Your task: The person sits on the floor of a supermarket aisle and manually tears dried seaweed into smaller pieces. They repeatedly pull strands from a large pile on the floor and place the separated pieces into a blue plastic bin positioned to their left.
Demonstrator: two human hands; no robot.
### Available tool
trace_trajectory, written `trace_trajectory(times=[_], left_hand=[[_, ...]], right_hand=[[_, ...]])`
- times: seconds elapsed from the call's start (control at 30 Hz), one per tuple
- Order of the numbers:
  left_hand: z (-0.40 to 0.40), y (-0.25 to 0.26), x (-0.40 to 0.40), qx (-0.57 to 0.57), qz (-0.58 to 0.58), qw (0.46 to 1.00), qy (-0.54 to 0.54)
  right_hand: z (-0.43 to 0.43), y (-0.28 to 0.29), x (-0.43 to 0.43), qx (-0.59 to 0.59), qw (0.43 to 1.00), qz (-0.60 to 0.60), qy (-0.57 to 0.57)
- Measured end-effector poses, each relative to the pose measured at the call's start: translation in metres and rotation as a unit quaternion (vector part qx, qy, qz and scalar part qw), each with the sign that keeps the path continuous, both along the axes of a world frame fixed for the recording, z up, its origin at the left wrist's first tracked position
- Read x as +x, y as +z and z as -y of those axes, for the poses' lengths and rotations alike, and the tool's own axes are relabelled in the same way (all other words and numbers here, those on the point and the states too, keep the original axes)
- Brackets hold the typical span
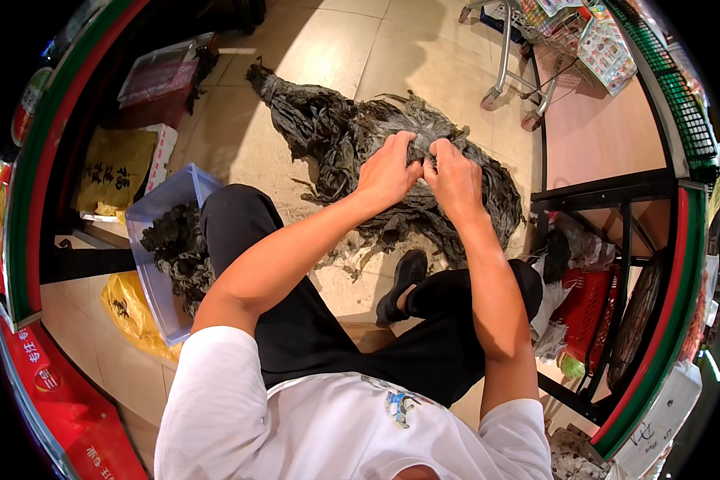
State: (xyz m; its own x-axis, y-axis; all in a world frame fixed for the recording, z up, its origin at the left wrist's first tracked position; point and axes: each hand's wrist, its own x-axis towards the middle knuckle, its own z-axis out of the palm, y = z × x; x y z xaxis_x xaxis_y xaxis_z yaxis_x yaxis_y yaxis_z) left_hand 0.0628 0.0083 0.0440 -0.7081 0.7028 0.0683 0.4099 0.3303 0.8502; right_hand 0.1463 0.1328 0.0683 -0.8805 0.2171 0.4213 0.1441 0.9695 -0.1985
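A large heap of dark, wrinkled dried leafy strands, perhaps kelp (318, 129), lies on the tiled floor in front of me, with a pale dusty patch near its middle. My left hand (390, 171) and my right hand (456, 177) are close together over that patch, fingers bent and pinching at the strands. The fingertips nearly meet, and what exactly lies between them is hard to make out. Beside my left knee is a translucent bluish plastic bin (150, 270) holding bundles of similar dark strands (183, 258).
Shelving frames stand on both sides. At the left are a yellow plastic bag (135, 306), a clear lidded box (156, 72) and a yellow package (117, 168). A wheeled metal cart (507, 60) stands upper right. A red plastic basket (585, 312) is under the right shelf.
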Motion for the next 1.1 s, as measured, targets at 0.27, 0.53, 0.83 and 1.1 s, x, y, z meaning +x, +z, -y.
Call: trace_trajectory(times=[0.27,0.53,0.83,1.1], left_hand=[[-0.011,-0.012,-0.011,0.035,0.272,0.962,-0.022],[-0.013,-0.026,-0.022,0.109,0.131,0.985,0.034],[-0.005,-0.007,-0.002,0.098,0.051,0.994,-0.015],[-0.014,0.001,0.003,0.22,0.138,0.966,-0.014]], right_hand=[[-0.002,0.0,-0.002,-0.081,0.995,-0.049,0.027],[-0.001,0.012,-0.004,-0.129,0.98,-0.042,0.148],[0.001,0.009,-0.007,-0.324,0.942,0.035,-0.075],[-0.004,0.002,-0.006,-0.797,0.602,-0.018,-0.045]])
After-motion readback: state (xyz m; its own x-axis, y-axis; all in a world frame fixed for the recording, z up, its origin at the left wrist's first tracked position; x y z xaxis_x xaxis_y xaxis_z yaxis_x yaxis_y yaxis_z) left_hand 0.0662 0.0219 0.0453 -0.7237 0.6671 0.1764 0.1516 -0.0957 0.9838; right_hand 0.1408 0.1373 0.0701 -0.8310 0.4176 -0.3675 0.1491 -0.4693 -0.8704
